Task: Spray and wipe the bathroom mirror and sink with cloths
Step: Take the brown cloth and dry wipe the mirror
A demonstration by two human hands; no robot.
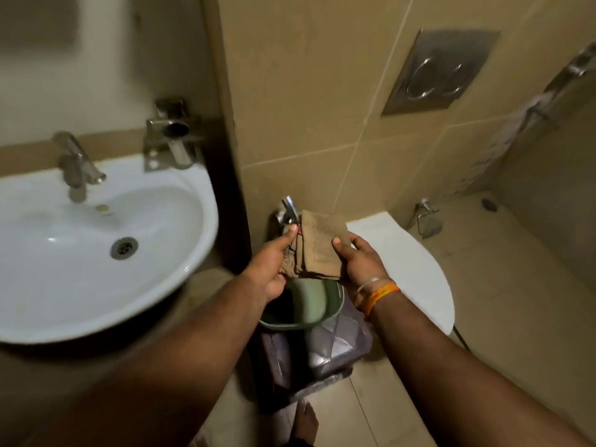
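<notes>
Green mug (303,303) atop a clear bucket (325,350) (on the floor), white toilet lid (416,266), steel flush plate (440,71)

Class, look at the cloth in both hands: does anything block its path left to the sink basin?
Nothing visible does. The cloth, held by the left hand and right hand, has open space toward the sink.

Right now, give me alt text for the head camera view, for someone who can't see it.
Both hands, left hand and right hand, hold a folded brown cloth above a green mug on a bucket, between a white sink and a toilet lid.
</notes>
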